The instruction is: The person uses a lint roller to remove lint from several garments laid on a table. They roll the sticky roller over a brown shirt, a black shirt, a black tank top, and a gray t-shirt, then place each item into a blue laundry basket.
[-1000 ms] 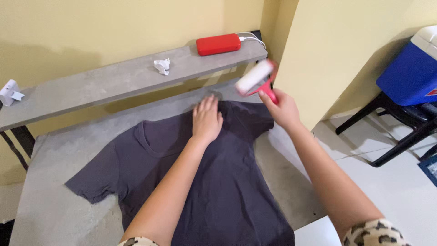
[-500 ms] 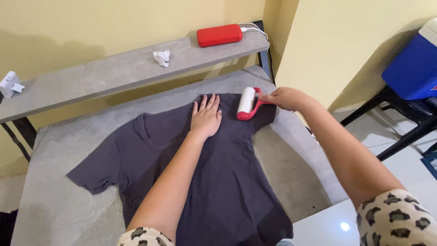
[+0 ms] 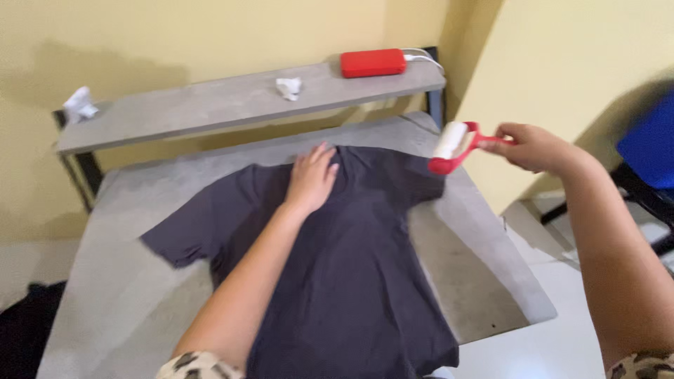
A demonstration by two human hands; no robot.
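A dark grey T-shirt [image 3: 351, 260] lies flat on a grey concrete table [image 3: 477, 260]. My left hand [image 3: 311, 179] presses palm-down on the shirt near its collar, fingers spread. My right hand [image 3: 533, 145] grips the red handle of a lint roller [image 3: 451, 146] with a white roll. The roller is at the outer edge of the shirt's right sleeve, near the table's right side.
A raised concrete shelf [image 3: 210, 105] runs along the yellow wall behind the table. On it sit a red rectangular box [image 3: 373, 62] with a white cable, a crumpled white paper [image 3: 288, 87] and a small white object [image 3: 78, 104]. A blue cooler [image 3: 649, 144] stands at right.
The roller came down onto the right sleeve, then swept outward to the sleeve's edge. My left hand stayed pressed on the shirt. The camera view shifted left.
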